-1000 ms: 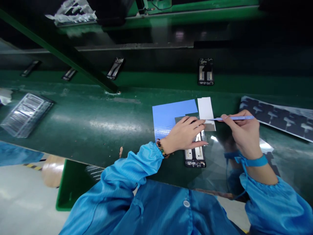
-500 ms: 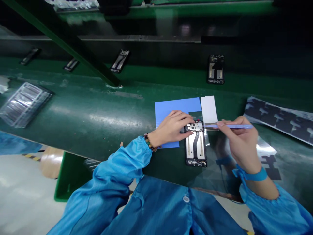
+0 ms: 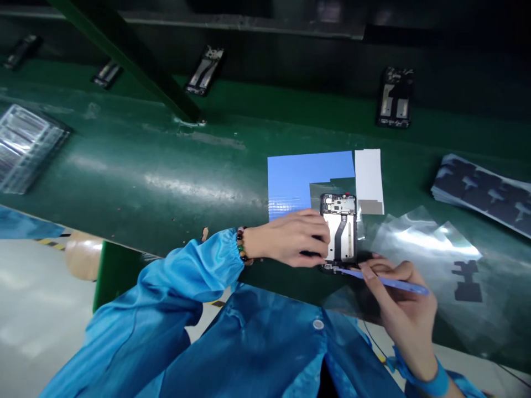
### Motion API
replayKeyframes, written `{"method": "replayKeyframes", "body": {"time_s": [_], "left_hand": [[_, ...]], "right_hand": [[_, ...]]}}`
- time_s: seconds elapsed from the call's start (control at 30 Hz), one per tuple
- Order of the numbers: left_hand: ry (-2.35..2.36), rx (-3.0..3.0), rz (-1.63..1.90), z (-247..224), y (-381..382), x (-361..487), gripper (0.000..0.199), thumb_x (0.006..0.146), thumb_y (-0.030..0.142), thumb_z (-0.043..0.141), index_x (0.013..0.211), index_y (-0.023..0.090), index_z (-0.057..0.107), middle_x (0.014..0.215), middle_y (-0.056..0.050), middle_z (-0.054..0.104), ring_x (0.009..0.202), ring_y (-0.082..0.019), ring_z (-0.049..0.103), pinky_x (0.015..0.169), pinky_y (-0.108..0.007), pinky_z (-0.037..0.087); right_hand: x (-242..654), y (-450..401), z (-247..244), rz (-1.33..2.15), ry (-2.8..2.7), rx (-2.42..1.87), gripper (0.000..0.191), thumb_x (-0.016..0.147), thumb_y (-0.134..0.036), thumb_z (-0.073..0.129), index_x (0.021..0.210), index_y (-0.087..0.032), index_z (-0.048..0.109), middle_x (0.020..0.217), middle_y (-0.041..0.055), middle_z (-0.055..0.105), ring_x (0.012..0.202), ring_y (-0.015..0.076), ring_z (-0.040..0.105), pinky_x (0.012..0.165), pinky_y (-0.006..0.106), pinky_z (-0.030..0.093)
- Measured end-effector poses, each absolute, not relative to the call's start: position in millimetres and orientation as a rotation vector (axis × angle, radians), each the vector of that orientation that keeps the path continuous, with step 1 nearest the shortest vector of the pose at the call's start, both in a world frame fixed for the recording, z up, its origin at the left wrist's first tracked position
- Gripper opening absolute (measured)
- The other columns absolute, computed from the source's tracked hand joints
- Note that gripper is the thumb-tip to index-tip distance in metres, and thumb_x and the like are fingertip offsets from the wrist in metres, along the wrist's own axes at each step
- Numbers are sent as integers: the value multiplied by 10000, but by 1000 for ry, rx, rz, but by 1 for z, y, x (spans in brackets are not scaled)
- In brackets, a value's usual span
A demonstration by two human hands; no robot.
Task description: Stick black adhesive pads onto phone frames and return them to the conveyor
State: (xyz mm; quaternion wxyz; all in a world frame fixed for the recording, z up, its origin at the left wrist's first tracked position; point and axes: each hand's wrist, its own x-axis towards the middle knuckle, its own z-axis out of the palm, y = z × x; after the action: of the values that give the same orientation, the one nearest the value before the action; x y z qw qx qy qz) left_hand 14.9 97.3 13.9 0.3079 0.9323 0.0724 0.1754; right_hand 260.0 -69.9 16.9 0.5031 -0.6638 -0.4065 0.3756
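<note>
An opened phone (image 3: 342,235) lies on the bench in front of me, its circuit board showing at the top and a dark flat cable running down the pale middle. My left hand (image 3: 296,237) holds it by the left edge, fingers bent and partly covering its lower left. In my right hand (image 3: 400,298) is a pair of blue tweezers (image 3: 390,281), pinched between thumb and fingers. Their tip touches the small board at the phone's bottom end. Under and behind the phone is a blue sheet (image 3: 290,182) with a white card (image 3: 368,174) to its right.
More opened phones, one at the upper right (image 3: 396,99) and one near the post (image 3: 205,71), lie along the back strip. A green post (image 3: 145,72) rises from the bench. Black die-cut sheets (image 3: 489,193) and clear films (image 3: 423,237) are at right, a plastic-wrapped stack (image 3: 25,149) at left.
The tweezers' tip has moved from the phone's top board down to its bottom end. My left hand has slid from the top to the lower left edge. The view has shifted.
</note>
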Motion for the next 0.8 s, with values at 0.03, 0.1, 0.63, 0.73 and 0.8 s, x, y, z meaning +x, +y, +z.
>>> {"method": "replayKeyframes", "body": {"time_s": [0.03, 0.1, 0.63, 0.73, 0.8], "left_hand": [[166, 2447, 406, 14, 94, 14, 258, 1124, 311, 632, 986, 321, 850, 1095, -28, 816, 1093, -207, 737, 1116, -400, 552], [147, 2419, 273, 14, 88, 15, 306, 1153, 356, 585, 1019, 330, 859, 1137, -36, 814, 1166, -220, 737, 1176, -418, 532], [66, 2560, 307, 9, 84, 20, 294, 1163, 343, 576, 1069, 307, 853, 1130, -30, 815, 1090, -205, 721, 1112, -400, 532], [11, 2628, 340, 5, 82, 20, 300, 1164, 334, 563, 1086, 274, 847, 1124, -45, 800, 1071, -213, 716, 1104, -411, 528], [-14, 2677, 383, 3, 81, 19, 292, 1156, 321, 569, 1084, 251, 843, 1115, -57, 789, 1077, -224, 712, 1087, -417, 531]], "right_hand": [[258, -74, 13, 916, -985, -1597, 325, 891, -332, 928, 789, -288, 623, 803, -13, 738, 873, 237, 798, 1210, 589, 583], [256, -76, 6, 931, -988, -1583, 323, 897, -315, 926, 791, -279, 623, 798, -15, 731, 870, 223, 789, 1209, 570, 578], [257, -77, -3, 877, -955, -1573, 342, 896, -318, 935, 802, -256, 612, 814, -20, 721, 875, 202, 792, 1252, 574, 552], [257, -79, -3, 881, -983, -1540, 335, 895, -280, 935, 807, -243, 615, 823, -14, 743, 862, 192, 794, 1219, 557, 574], [259, -76, 2, 841, -971, -1515, 332, 894, -263, 933, 813, -243, 612, 815, -15, 751, 861, 202, 805, 1181, 555, 596]]}}
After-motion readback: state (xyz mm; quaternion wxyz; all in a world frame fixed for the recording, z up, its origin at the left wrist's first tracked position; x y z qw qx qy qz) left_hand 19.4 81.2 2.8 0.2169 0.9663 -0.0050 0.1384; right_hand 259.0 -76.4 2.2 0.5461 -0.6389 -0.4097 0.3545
